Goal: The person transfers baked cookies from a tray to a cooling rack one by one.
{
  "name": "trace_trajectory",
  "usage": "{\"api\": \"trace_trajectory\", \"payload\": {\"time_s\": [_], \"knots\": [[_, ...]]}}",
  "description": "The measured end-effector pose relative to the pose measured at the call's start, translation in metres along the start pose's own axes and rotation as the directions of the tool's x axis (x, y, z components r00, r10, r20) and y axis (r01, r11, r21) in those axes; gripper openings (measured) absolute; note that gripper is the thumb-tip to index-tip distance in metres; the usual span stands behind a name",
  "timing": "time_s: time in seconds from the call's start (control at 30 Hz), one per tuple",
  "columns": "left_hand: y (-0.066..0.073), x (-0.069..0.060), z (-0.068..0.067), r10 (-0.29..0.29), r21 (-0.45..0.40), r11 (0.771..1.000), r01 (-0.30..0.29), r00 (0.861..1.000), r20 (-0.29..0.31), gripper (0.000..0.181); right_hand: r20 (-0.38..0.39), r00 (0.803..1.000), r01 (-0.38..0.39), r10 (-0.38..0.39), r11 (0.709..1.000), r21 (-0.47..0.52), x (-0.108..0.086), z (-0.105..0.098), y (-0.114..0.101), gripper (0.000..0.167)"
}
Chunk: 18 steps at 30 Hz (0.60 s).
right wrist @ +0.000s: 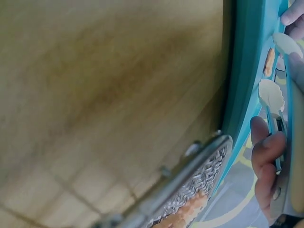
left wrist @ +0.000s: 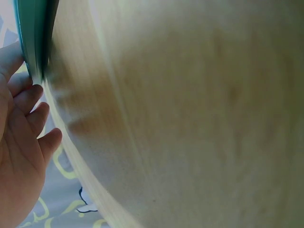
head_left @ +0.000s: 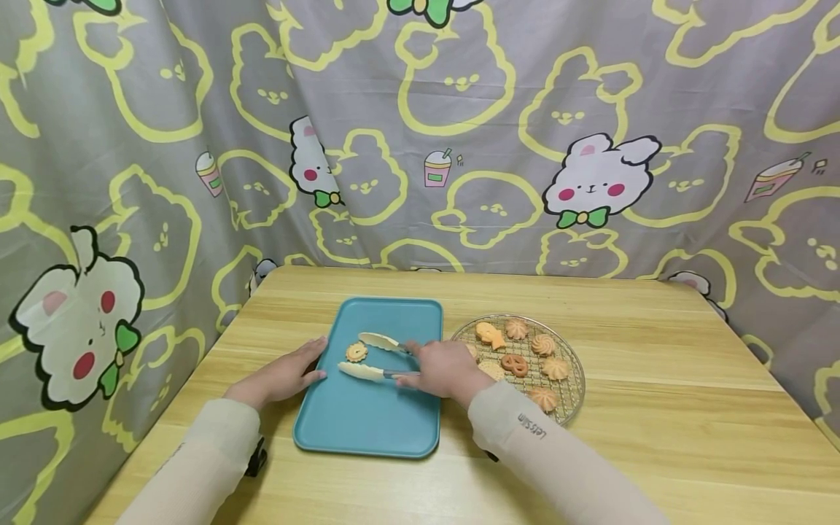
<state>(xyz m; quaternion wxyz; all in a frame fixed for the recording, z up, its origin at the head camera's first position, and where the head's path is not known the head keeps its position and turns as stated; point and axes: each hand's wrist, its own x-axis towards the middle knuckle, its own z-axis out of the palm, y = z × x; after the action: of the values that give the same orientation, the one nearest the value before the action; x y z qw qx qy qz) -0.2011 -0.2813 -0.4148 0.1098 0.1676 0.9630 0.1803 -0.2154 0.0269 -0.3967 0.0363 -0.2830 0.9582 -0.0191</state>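
Note:
My left hand [head_left: 282, 373] rests at the left edge of a blue tray [head_left: 370, 426], its fingers fairly straight along the rim. In the left wrist view, those fingertips [left wrist: 28, 97] touch the tray's side. The right hand [head_left: 446, 368] grips a pair of tongs [head_left: 370, 372] over the tray, with cream scalloped tips and metal arms. Between the spread tips lies a round, ring-like cookie [head_left: 356, 353] on the tray; the tips look apart from it. In the right wrist view, fingers curl round the tongs [right wrist: 272, 97], their handle end partly hidden by the hand.
A round wire rack [head_left: 580, 386] stands right of the tray, partly under the right forearm. It bears several cookies, among them a pretzel-shaped one [head_left: 515, 365], a fish-shaped one [head_left: 489, 335] and swirled ones [head_left: 555, 368]. A patterned curtain [head_left: 472, 219] hangs behind the wooden table [head_left: 676, 408].

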Motion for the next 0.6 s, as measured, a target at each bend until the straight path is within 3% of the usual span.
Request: {"api": "trace_trajectory", "payload": {"time_s": [0.6], "knots": [[-0.0023, 0.0009, 0.0012, 0.015, -0.001, 1.000, -0.015, 1.000, -0.012, 0.069, -0.043, 0.999, -0.008, 0.008, 1.000, -0.014, 0.0001, 0.0024, -0.0024, 0.065]]}}
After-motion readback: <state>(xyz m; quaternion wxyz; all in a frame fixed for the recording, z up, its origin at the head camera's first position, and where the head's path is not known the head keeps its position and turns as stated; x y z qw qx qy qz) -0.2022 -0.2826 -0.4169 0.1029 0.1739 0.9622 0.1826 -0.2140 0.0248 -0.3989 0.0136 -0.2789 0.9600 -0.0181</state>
